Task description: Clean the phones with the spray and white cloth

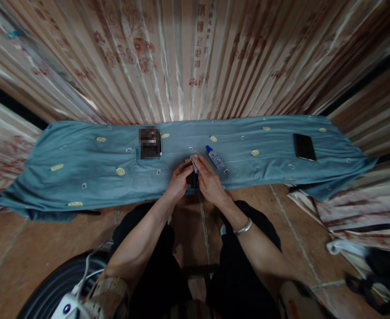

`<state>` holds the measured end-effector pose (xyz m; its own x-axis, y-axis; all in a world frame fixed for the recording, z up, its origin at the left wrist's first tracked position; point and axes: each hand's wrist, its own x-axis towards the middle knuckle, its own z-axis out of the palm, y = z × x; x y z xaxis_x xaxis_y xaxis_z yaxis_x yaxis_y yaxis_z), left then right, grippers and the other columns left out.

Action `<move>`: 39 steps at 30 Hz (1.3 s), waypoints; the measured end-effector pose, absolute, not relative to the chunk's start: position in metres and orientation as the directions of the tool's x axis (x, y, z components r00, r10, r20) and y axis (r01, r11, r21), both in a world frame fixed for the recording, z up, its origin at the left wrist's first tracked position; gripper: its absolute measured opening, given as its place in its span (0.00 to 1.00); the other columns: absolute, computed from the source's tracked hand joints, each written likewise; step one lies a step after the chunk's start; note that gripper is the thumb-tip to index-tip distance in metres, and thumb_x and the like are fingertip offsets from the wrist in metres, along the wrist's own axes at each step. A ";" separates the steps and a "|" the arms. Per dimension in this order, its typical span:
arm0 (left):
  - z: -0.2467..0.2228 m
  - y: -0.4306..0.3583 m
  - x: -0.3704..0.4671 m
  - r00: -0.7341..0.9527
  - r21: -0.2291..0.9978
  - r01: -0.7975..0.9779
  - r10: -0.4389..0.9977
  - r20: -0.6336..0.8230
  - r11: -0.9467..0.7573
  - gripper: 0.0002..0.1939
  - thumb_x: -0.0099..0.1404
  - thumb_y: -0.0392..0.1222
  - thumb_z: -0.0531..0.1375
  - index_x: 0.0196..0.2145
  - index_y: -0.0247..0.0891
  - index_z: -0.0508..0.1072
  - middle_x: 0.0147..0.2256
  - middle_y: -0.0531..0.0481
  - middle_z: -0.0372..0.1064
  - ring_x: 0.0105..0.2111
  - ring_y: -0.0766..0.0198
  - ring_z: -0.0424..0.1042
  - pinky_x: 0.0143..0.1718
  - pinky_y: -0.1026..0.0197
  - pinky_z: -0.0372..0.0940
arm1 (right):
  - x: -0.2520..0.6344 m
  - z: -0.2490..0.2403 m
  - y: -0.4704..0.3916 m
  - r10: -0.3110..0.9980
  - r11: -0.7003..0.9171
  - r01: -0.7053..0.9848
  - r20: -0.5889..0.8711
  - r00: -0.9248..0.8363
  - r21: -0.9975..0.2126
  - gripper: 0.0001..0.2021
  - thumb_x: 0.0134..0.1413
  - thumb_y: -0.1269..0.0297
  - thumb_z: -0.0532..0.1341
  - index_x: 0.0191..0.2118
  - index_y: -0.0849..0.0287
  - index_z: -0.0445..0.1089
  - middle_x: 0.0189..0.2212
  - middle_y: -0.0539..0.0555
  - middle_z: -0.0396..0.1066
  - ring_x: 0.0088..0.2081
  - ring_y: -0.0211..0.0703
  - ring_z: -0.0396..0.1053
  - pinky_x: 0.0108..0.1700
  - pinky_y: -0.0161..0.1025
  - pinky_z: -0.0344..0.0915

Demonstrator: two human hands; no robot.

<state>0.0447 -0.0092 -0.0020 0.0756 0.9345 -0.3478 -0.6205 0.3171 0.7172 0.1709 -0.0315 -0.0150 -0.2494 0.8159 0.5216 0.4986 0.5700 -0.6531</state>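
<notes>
Gripping a black object (195,180) and whitish piece (194,164) between fingers of left hand (180,176) and right hand (210,179), at the desk (141,181)'s near edge; apparently pointing lengthwise toward the body, far end hidden.

I find no legible text. Vertical red-brown characters (198,52) on the curtain (179,66) facing me are too blurred to read; marking on the blue-capped bottle (216,159) is too small.
</notes>
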 end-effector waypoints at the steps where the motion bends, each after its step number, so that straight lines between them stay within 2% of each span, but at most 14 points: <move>1: -0.003 -0.009 0.044 0.072 0.722 -0.618 0.937 -0.341 0.310 0.15 0.43 0.33 0.72 0.31 0.36 0.77 0.24 0.55 0.75 0.24 0.69 0.71 0.29 0.66 0.62 | 0.172 -0.015 -0.032 0.814 0.573 0.497 0.521 -0.256 -0.652 0.31 0.63 0.76 0.45 0.71 0.53 0.51 0.71 0.53 0.50 0.71 0.43 0.48 0.72 0.51 0.50; 6: -0.005 -0.006 0.039 0.055 0.745 -0.618 0.958 -0.280 0.253 0.16 0.44 0.29 0.71 0.32 0.36 0.76 0.26 0.55 0.77 0.26 0.69 0.72 0.34 0.65 0.65 | 0.172 -0.015 -0.035 0.819 0.570 0.480 0.510 -0.264 -0.667 0.30 0.64 0.75 0.45 0.70 0.52 0.53 0.71 0.52 0.51 0.71 0.43 0.49 0.72 0.50 0.51; 9: -0.005 -0.003 0.038 0.024 0.740 -0.629 0.957 -0.289 0.239 0.15 0.44 0.29 0.70 0.32 0.37 0.75 0.26 0.55 0.77 0.26 0.70 0.72 0.33 0.66 0.65 | 0.171 -0.017 -0.038 0.834 0.550 0.473 0.484 -0.265 -0.689 0.29 0.66 0.74 0.45 0.70 0.51 0.53 0.71 0.51 0.51 0.71 0.43 0.50 0.72 0.50 0.51; 15: -0.002 0.003 0.032 -0.012 0.735 -0.641 0.954 -0.299 0.223 0.14 0.49 0.30 0.70 0.34 0.36 0.74 0.27 0.54 0.77 0.27 0.69 0.74 0.33 0.66 0.66 | 0.165 -0.021 -0.043 0.836 0.549 0.441 0.473 -0.280 -0.710 0.28 0.67 0.72 0.45 0.71 0.53 0.51 0.70 0.53 0.52 0.70 0.41 0.50 0.72 0.49 0.51; 20: 0.002 0.006 0.024 -0.030 0.739 -0.644 0.958 -0.284 0.199 0.17 0.48 0.32 0.72 0.35 0.36 0.73 0.28 0.54 0.77 0.28 0.69 0.74 0.34 0.66 0.66 | 0.162 -0.020 -0.048 0.824 0.565 0.419 0.468 -0.319 -0.711 0.27 0.68 0.72 0.45 0.70 0.51 0.53 0.71 0.52 0.51 0.71 0.42 0.49 0.72 0.48 0.50; 25: 0.005 0.007 0.019 -0.065 0.732 -0.661 0.959 -0.275 0.165 0.16 0.48 0.32 0.72 0.33 0.36 0.72 0.27 0.55 0.76 0.26 0.70 0.73 0.31 0.66 0.64 | 0.161 -0.019 -0.054 0.805 0.592 0.411 0.479 -0.350 -0.693 0.27 0.67 0.73 0.46 0.69 0.52 0.55 0.70 0.55 0.53 0.70 0.44 0.51 0.71 0.51 0.52; 30: 0.008 0.009 0.015 -0.098 0.752 -0.646 0.962 -0.256 0.134 0.15 0.49 0.33 0.72 0.32 0.37 0.71 0.26 0.57 0.75 0.25 0.71 0.73 0.31 0.66 0.64 | 0.160 -0.018 -0.057 0.794 0.606 0.415 0.481 -0.372 -0.679 0.28 0.66 0.74 0.46 0.69 0.51 0.54 0.70 0.54 0.53 0.70 0.44 0.51 0.71 0.51 0.53; 39: 0.014 0.013 0.010 -0.129 0.745 -0.660 0.962 -0.240 0.097 0.11 0.50 0.33 0.72 0.28 0.37 0.72 0.25 0.57 0.75 0.24 0.70 0.73 0.31 0.66 0.65 | 0.162 -0.016 -0.057 0.766 0.638 0.377 0.507 -0.394 -0.671 0.25 0.68 0.72 0.45 0.66 0.55 0.61 0.69 0.57 0.56 0.69 0.43 0.53 0.70 0.48 0.54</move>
